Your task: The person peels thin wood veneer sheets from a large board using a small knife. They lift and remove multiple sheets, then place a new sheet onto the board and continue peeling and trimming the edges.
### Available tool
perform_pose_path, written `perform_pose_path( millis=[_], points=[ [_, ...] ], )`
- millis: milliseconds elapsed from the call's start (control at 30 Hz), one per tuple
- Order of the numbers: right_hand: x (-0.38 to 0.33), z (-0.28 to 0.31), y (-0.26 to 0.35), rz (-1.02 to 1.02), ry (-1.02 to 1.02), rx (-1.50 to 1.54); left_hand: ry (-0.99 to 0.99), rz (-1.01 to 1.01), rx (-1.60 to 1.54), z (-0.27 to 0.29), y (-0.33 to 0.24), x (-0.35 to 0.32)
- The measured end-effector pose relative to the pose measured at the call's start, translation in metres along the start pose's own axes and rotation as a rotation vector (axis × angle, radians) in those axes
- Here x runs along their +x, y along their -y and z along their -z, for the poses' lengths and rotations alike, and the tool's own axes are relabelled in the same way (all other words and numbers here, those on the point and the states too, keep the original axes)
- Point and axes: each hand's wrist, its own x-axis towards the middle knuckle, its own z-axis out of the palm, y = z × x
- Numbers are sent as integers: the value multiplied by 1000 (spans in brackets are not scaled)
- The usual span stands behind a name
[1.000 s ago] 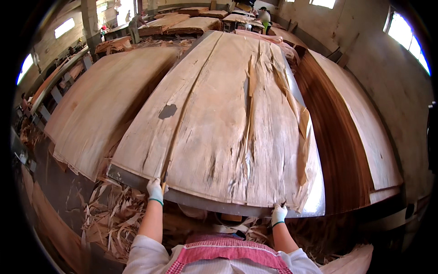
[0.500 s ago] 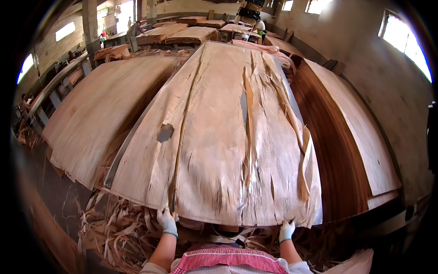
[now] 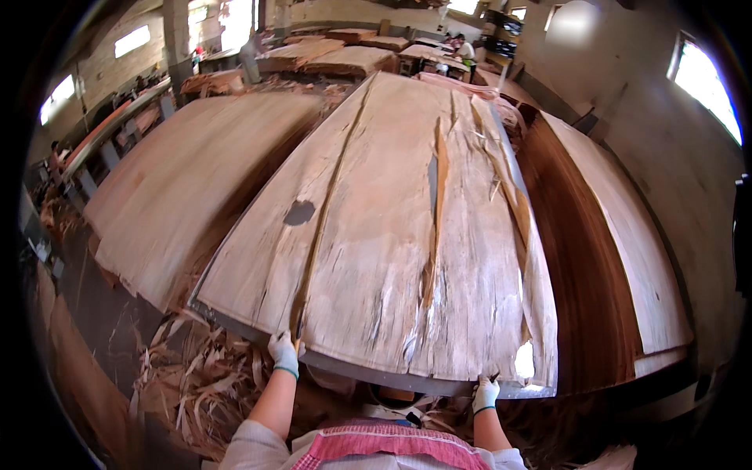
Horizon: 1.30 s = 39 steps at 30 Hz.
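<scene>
A large pale wood veneer sheet (image 3: 376,219) lies over a grey metal-topped table (image 3: 376,378). Long splits run lengthwise through it, a dark hole (image 3: 299,212) shows toward the left, and its right side is torn and curled. At the near edge, left of centre, my gloved left hand (image 3: 283,354) is closed on the veneer beside the long split. Something thin and dark shows by those fingers, too small to make out. Farther right, my gloved right hand (image 3: 486,393) pinches the same near edge. Bright metal shows through a gap near the right corner.
A broad veneer stack (image 3: 196,188) stands to the left, and a tall reddish-brown stack (image 3: 580,258) to the right along the wall. Veneer scraps (image 3: 204,384) heap below the table's left front. People work among more stacks (image 3: 348,59) at the back.
The sheet's near edge has shifted away from me, baring a strip of the metal table. The torn right side lies differently, with a bright gap near the corner. My head view has turned slightly left.
</scene>
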Motion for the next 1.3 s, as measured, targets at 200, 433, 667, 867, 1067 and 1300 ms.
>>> perform_pose_path(
  millis=[200,433,667,867,1067,1300],
  points=[
    [-16,-37,-6,22,52,-14,-5,-131,-16,-6,-45,16],
    [5,42,13,67,89,-83,-47,68,-22,-1,19,-40],
    [-26,-35,-14,5,129,51,-33,-99,44,3,-71,-2],
    [11,7,12,60,91,-17,6,-26,-59,-18,4,-17],
    [-1,8,9,-23,70,-33,-23,20,-110,-7,-10,-16],
    [-4,5,-6,-35,11,-20,27,58,-77,6,-36,-17]
  ],
)
